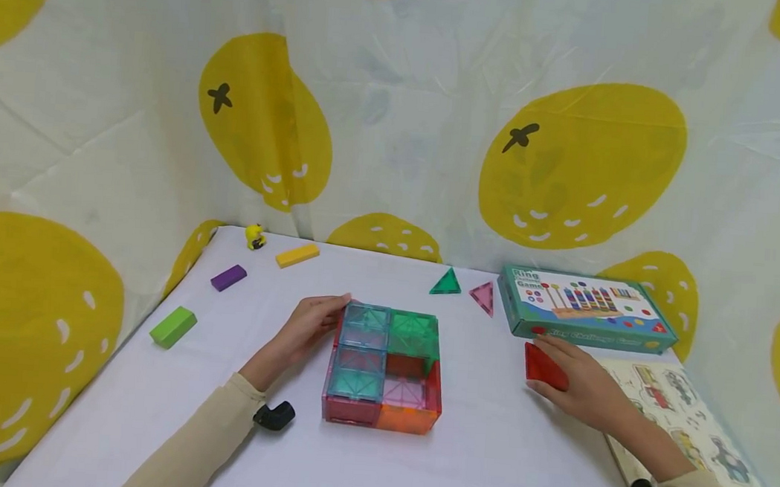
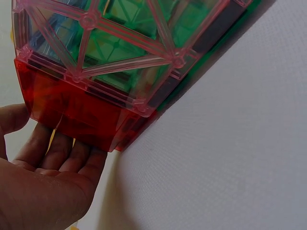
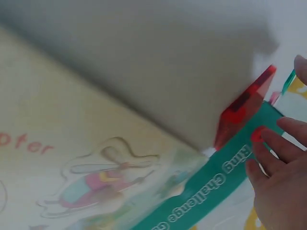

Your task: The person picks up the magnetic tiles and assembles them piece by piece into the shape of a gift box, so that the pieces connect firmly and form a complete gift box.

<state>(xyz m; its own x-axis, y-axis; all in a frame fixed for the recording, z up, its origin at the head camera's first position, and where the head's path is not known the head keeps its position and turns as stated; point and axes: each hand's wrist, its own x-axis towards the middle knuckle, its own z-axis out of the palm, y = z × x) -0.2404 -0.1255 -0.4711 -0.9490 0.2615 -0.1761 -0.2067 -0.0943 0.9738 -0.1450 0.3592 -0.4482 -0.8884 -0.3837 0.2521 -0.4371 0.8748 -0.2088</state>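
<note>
A low block of translucent magnetic tiles [image 1: 355,372] stands mid-table. Blue and green tiles cover part of its top, and its front right square is uncovered. My left hand [image 1: 300,335] rests along its left side, fingers extended against a red tile wall [image 2: 76,105] with the thumb near the wall's edge. On the right, a loose red tile [image 1: 545,366] sits between the thumb and fingers of my right hand [image 1: 582,386]. In the right wrist view those fingers look straight and spread beside the tilted red tile [image 3: 244,110]; whether they touch it is unclear.
A green Ring Challenge Game box [image 1: 587,308] lies at the back right, with a picture puzzle board [image 1: 687,425] in front. Green [image 1: 446,282] and pink triangle tiles [image 1: 483,297] lie behind. Green [image 1: 173,327], purple [image 1: 229,278] and yellow blocks [image 1: 298,256] and a yellow figure [image 1: 255,237] are left.
</note>
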